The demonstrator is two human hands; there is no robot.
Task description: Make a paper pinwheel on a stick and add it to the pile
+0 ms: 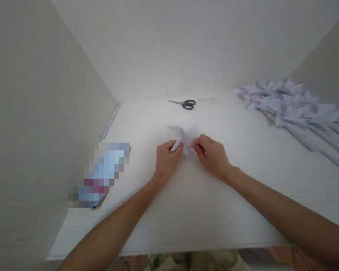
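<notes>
A pale white paper pinwheel (pixel 176 131) is held over the middle of the white table, its pointed blades spread out. My left hand (pixel 168 158) is closed around it from the left, thumb and fingers gripping the folded paper near the centre. From the right, my right hand (pixel 213 155) is closed in a pinch close to the pinwheel's centre. Something thin and light-coloured seems to show at those fingertips, too small to make out. Part of the pinwheel is hidden behind my fingers.
Black-handled scissors (pixel 188 104) lie near the back wall, beside some tiny pale pieces (pixel 207 100). A heap of paper pinwheels on rolled sticks (pixel 288 105) is at the right. Rolled paper sticks (pixel 111 121) and a blurred-out flat object (pixel 109 165) lie at the left.
</notes>
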